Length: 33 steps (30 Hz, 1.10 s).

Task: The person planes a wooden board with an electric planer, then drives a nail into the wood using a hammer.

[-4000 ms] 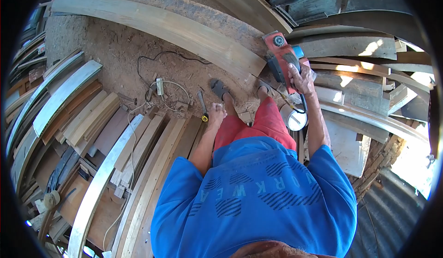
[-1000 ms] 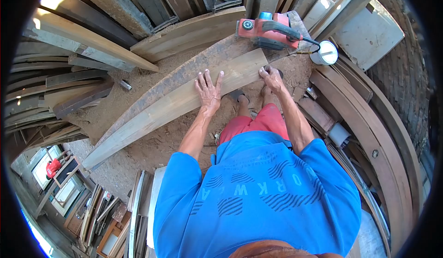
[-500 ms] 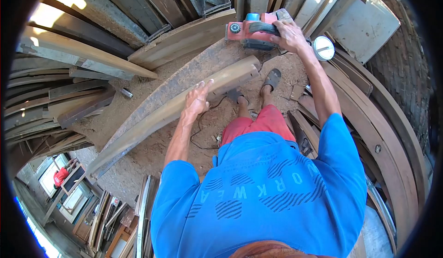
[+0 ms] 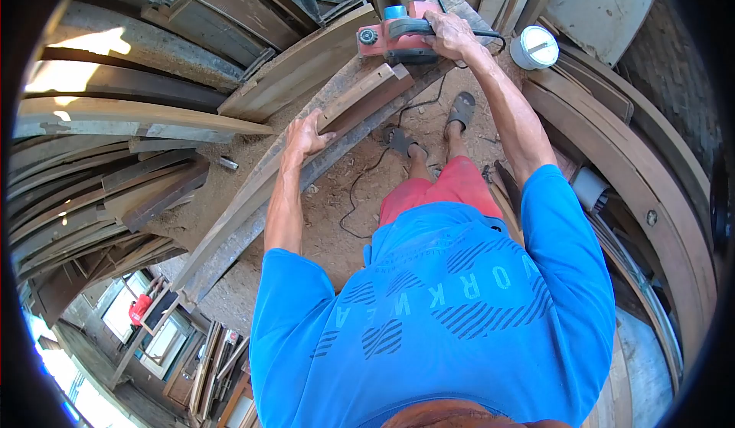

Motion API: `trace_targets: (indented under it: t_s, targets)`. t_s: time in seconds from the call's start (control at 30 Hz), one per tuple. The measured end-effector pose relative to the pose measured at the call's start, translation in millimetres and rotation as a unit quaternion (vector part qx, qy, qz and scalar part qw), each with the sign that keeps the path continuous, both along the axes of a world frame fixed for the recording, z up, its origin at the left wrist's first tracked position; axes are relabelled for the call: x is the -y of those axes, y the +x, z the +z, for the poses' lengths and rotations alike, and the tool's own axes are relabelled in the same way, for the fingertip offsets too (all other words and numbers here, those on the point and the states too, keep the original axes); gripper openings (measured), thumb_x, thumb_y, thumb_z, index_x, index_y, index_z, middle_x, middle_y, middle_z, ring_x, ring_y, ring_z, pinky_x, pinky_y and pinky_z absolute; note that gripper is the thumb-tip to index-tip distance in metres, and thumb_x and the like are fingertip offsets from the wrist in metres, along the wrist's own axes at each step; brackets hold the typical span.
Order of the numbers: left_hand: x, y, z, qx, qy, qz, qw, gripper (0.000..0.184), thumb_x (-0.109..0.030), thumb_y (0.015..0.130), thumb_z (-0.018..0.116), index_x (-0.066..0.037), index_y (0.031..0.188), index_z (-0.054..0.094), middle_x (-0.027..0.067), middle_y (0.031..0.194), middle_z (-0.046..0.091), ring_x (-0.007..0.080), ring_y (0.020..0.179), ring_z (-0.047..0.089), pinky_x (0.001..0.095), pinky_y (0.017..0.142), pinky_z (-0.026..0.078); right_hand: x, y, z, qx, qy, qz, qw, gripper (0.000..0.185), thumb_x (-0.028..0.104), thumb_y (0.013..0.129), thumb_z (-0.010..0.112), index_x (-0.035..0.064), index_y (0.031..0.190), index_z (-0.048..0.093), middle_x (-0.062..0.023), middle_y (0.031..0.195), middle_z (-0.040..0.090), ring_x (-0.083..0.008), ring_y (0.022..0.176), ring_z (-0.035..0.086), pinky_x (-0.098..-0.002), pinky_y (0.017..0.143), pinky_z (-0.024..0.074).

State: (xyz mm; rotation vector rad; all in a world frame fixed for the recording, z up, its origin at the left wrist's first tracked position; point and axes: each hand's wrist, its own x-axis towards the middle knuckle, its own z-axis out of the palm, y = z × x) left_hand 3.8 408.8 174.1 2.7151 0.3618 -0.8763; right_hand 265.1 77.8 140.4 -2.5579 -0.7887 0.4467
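Observation:
My left hand (image 4: 306,135) grips a long wooden beam (image 4: 256,175), fingers over its far edge and thumb on the near side. The beam lies on a long, worn support plank (image 4: 308,169), with a reddish-brown side facing me and small slots in its upper face near the far end. My right hand (image 4: 450,36) is wrapped round the black handle of a red electric planer (image 4: 409,36). The planer rests at the plank's far end, just beyond the beam's end. A dark power cord (image 4: 360,191) runs from that area down to the ground.
A white lidded bucket (image 4: 535,48) stands right of the planer. Stacked boards (image 4: 84,175) fill the left, and long timbers (image 4: 635,160) curve along the right. Sawdust covers the ground. A person in red (image 4: 141,308) is far off at lower left.
The beam has been rolled, so its slotted face is now upward and a reddish-brown side shows. My left hand has closed round it. The planer stays in my right hand at the far end.

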Motion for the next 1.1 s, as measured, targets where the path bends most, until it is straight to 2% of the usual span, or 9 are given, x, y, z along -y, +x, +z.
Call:
trace_targets:
  t_s: [0.07,0.47,0.57,0.67,0.77,0.8,0.9,0.93,1.1]
  targets:
    - [-1.2,7.1,5.1,-0.033,-0.019,0.013,0.999,0.066,-0.039,0.079,0.087,-0.011,0.133,0.061,0.0217,0.121,0.073,0.0429,0.118,0.066,0.0521,0.101,0.051,-0.6,-0.9,-1.2,-0.005,-0.005,-0.007,1.0,0.034,0.03,0.089,0.072,0.0077,0.112,0.065,-0.0226,0.107,0.073,-0.0452,0.103,0.069,-0.0562,0.087,0.0522]
    - [-3.0,2.5,-1.0,-0.018,0.008,-0.002,1.0,0.071,-0.045,0.079,0.087,-0.012,0.136,0.06,0.0195,0.127,0.071,0.0412,0.12,0.066,0.0514,0.104,0.051,-3.7,-4.3,0.7,-0.015,-0.019,-0.032,0.999,0.036,0.031,0.088,0.073,0.0085,0.116,0.065,-0.0219,0.114,0.072,-0.0437,0.109,0.067,-0.0548,0.091,0.0511]
    - [-7.2,-4.7,-13.2,0.017,0.012,-0.007,1.0,0.073,-0.046,0.078,0.088,-0.014,0.137,0.06,0.0193,0.123,0.073,0.0413,0.118,0.067,0.0527,0.103,0.051,-4.0,-3.2,0.3,-0.02,-0.017,-0.035,0.999,0.037,0.031,0.088,0.073,0.0085,0.116,0.065,-0.022,0.114,0.072,-0.0436,0.11,0.067,-0.0551,0.091,0.0508]
    - [2.1,-4.1,-1.3,-0.015,0.012,0.019,1.0,0.068,-0.045,0.079,0.088,-0.015,0.134,0.061,0.019,0.115,0.075,0.0416,0.113,0.069,0.0541,0.101,0.052,-4.3,-2.2,1.0,-0.028,-0.012,-0.035,0.999,0.038,0.031,0.088,0.073,0.0085,0.117,0.064,-0.0217,0.114,0.072,-0.0432,0.11,0.067,-0.0548,0.091,0.0508]
    - [8.2,-18.2,-7.6,0.023,0.011,0.017,1.0,0.062,-0.045,0.079,0.088,-0.018,0.129,0.062,0.0188,0.107,0.077,0.0425,0.105,0.072,0.0561,0.096,0.053,-4.4,-1.7,0.3,-0.029,-0.014,-0.028,0.999,0.038,0.031,0.088,0.073,0.0084,0.117,0.064,-0.0212,0.112,0.072,-0.0427,0.109,0.067,-0.0542,0.091,0.0509]
    - [14.5,-25.1,-10.1,0.033,0.025,0.035,0.999,0.053,-0.033,0.079,0.087,-0.02,0.124,0.063,0.0186,0.101,0.077,0.0418,0.098,0.073,0.0556,0.086,0.057,-4.4,-0.9,-0.2,-0.028,-0.017,-0.024,0.999,0.038,0.031,0.088,0.073,0.0083,0.117,0.063,-0.021,0.112,0.072,-0.0425,0.109,0.067,-0.0541,0.091,0.0509]
    - [24.8,-50.8,-24.2,0.093,0.014,0.037,0.995,0.05,-0.018,0.073,0.082,-0.02,0.12,0.063,0.0179,0.093,0.076,0.0421,0.093,0.073,0.0543,0.076,0.059,-2.7,-2.1,-4.4,-0.01,0.007,-0.017,1.0,0.038,0.031,0.089,0.073,0.0082,0.116,0.063,-0.0207,0.11,0.072,-0.0422,0.108,0.067,-0.0538,0.09,0.0508]
    - [32.0,-54.9,-21.1,0.126,0.02,0.041,0.991,0.049,-0.007,0.068,0.076,-0.016,0.113,0.062,0.0167,0.091,0.075,0.0421,0.09,0.073,0.0529,0.07,0.059,-3.2,-2.0,-3.9,-0.009,0.0,-0.019,1.0,0.036,0.029,0.088,0.074,0.0082,0.115,0.063,-0.0206,0.109,0.072,-0.0419,0.108,0.067,-0.0538,0.09,0.0507]
    - [42.8,-69.2,-28.2,0.197,0.03,0.032,0.979,0.046,0.0,0.065,0.074,-0.01,0.108,0.063,0.0154,0.102,0.074,0.0406,0.092,0.072,0.0509,0.074,0.059,-5.1,-1.0,-0.4,-0.018,-0.006,-0.019,1.0,0.035,0.027,0.086,0.077,0.007,0.111,0.063,-0.0211,0.108,0.071,-0.0433,0.107,0.066,-0.0533,0.09,0.0504]
